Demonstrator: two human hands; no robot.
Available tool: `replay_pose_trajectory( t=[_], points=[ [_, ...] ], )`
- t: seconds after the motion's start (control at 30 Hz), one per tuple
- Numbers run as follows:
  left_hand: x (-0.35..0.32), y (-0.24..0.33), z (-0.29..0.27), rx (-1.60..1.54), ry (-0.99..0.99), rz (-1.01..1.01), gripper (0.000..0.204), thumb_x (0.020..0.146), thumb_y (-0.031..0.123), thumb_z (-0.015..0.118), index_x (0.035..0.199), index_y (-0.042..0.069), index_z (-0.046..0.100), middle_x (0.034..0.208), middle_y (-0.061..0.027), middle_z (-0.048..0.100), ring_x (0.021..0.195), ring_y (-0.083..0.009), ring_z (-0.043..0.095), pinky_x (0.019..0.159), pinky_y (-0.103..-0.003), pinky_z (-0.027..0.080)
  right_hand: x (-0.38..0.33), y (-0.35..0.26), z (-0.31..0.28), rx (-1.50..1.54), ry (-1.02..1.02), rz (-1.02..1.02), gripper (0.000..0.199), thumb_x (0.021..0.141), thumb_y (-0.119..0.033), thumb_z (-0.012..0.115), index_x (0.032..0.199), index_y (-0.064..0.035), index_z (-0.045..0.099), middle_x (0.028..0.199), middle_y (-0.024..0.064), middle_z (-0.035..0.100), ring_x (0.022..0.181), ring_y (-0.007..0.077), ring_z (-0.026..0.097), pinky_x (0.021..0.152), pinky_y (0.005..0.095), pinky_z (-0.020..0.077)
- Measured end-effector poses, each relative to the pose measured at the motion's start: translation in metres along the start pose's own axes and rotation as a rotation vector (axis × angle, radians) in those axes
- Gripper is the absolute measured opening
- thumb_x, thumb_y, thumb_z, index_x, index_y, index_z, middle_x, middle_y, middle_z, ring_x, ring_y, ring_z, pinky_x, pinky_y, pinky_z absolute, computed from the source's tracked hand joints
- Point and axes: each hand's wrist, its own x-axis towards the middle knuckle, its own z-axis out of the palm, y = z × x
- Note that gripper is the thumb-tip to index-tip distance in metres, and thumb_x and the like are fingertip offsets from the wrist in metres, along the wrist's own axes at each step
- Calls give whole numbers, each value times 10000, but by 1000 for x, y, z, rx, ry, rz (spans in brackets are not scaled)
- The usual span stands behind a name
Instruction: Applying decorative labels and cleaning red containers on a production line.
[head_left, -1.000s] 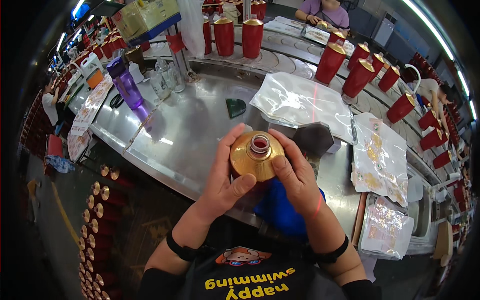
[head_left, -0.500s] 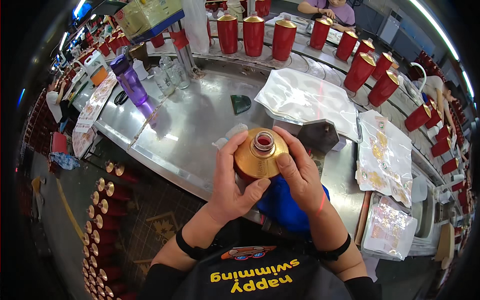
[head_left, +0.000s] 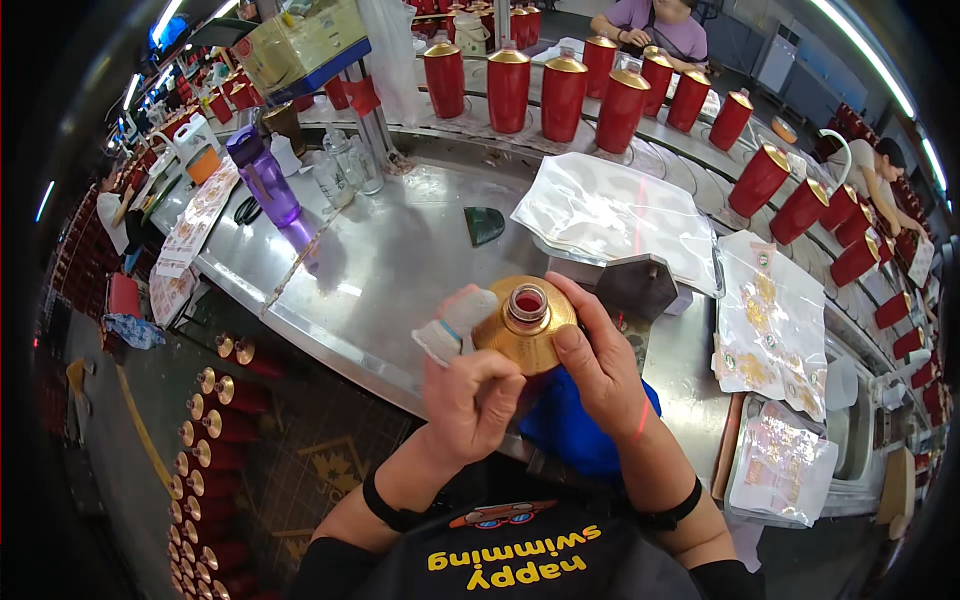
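Note:
A red bottle with a gold shoulder [head_left: 515,343] and a clear, open threaded neck is held upright in front of me, its lower body mostly hidden. My right hand [head_left: 600,360] wraps its right side, thumb on the gold shoulder. On the left, my left hand [head_left: 465,395] is closed beside the bottle, thumb and forefinger bent near its edge. A white cloth [head_left: 450,330] with a thin blue line lies about the left fingers; how they grip it is partly hidden. Below the bottle is a bundle of blue cloth [head_left: 580,425].
A dark angular block [head_left: 637,287] stands right of the bottle, near printed sheets [head_left: 770,320]. Red bottles [head_left: 565,95] line the curved conveyor beyond. A purple drink bottle [head_left: 265,180] and a dark green piece [head_left: 484,226] are on the metal table. Co-workers sit farther off.
My left hand has come off its hold on the bottle's left side and curled, bringing the white cloth nearer. My right hand keeps its hold. Bottles on the conveyor have shifted.

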Motion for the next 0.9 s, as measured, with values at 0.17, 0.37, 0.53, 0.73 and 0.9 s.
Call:
replay_pose_trajectory(
  t=[0.17, 0.37, 0.53, 0.73, 0.9],
  points=[
    [6, 9, -2, -343, 43, -192, 226, 981, 199, 513, 1128, 29, 534, 1200, -185, 529, 1144, -255, 493, 1039, -413, 324, -1, -2, 0, 21, -1, 5, 548, 973, -384, 522, 1357, -2, 440, 1167, 163, 538, 1112, 266, 517, 982, 332, 381],
    [16, 7, 3, -898, -8, -579, 420, 969, 136, 528, 1329, 48, 332, 1283, -106, 440, 1178, -160, 438, 1039, -304, 326, -2, -2, 0, 52, -1, 12, 547, 972, -380, 527, 1362, -7, 439, 1164, 156, 539, 1112, 260, 515, 985, 331, 379],
    [23, 10, 0, -896, -52, -602, 443, 955, 112, 552, 1322, 64, 309, 1280, -107, 434, 1175, -156, 442, 1025, -304, 347, -1, -3, 0, 12, -9, 14, 548, 970, -376, 532, 1364, -8, 437, 1164, 154, 538, 1110, 256, 515, 986, 332, 379],
    [25, 9, -1, -850, -119, -625, 467, 940, 97, 581, 1309, 59, 297, 1291, -119, 415, 1189, -159, 432, 1021, -306, 363, 0, -4, 0, 30, -5, 15, 548, 967, -372, 538, 1367, -12, 435, 1172, 154, 536, 1112, 257, 512, 985, 334, 379],
    [29, 0, -7, -973, -193, -670, 505, 979, 230, 540, 1380, 37, 302, 1346, -105, 403, 1275, -172, 378, 1081, -320, 300, -2, -3, 0, 29, 0, 11, 551, 965, -378, 540, 1364, -12, 438, 1173, 155, 535, 1114, 256, 510, 988, 333, 376]
  ],
)
